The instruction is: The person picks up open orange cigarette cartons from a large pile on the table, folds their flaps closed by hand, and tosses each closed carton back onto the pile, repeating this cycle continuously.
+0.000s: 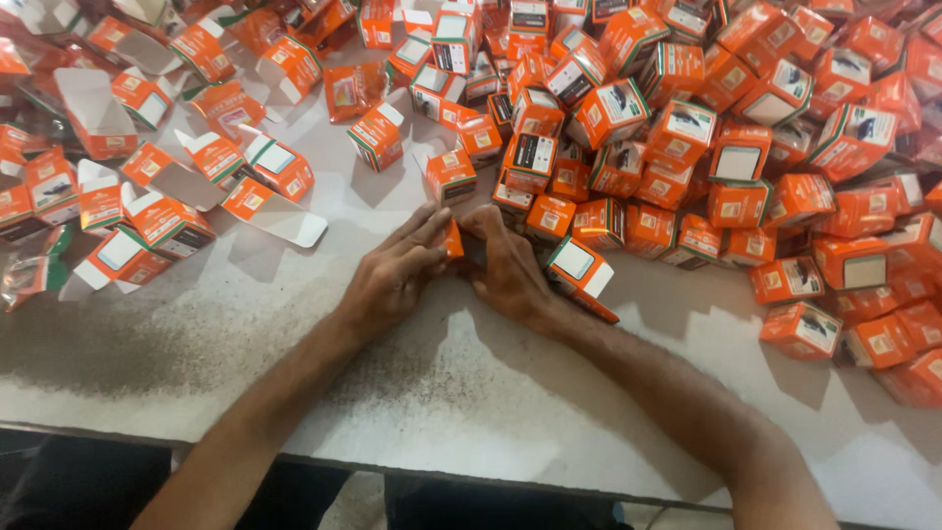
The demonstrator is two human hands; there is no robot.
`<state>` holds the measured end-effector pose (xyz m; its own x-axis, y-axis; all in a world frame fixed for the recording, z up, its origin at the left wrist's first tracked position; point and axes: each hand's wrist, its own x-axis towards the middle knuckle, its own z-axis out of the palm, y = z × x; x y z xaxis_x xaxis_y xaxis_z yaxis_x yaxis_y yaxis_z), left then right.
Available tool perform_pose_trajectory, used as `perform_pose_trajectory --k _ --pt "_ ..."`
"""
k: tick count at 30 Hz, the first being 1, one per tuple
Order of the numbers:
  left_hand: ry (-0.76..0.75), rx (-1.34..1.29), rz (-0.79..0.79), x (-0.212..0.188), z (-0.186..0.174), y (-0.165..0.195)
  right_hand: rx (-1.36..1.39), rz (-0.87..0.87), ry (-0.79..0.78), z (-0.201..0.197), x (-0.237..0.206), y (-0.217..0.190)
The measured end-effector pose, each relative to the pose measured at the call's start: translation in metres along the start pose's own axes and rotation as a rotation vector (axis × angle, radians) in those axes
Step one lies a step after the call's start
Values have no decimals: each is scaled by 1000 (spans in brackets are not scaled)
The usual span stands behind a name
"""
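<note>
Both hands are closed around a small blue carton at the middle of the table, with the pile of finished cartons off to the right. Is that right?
Not quite: the head view shows the left hand and right hand on a small orange carton, not blue. The rest holds; the pile of cartons lies right on the table.

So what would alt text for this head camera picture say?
Two bare hands, left hand and right hand, meet around one small orange cardboard box on a pale worn tabletop. A heap of similar orange boxes surrounds them.
</note>
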<state>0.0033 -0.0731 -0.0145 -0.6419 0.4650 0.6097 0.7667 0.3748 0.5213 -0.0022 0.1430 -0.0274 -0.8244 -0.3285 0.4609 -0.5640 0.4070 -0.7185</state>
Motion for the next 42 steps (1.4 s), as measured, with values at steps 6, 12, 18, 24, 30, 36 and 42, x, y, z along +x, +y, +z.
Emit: perform_pose_trajectory --k 6,12,18,24,30,36,42 --pt "-175 302 47 -13 -5 16 -118 -83 -50 4 -3 -3" --pt "-6 220 51 -14 5 29 -471 -301 213 -49 16 -19" --pt "-261 269 260 31 102 40 -562 -235 416 -97 30 -24" --pt "-239 406 509 50 123 33 -358 -215 249 -96 19 -28" --pt "323 -851 -452 8 22 33 471 69 96 -85 21 -33" --pt "389 -265 -328 1 15 47 763 42 -307 0 -4 -37" --pt "264 327 -52 32 -2 -6 485 329 -150 8 -14 -25"
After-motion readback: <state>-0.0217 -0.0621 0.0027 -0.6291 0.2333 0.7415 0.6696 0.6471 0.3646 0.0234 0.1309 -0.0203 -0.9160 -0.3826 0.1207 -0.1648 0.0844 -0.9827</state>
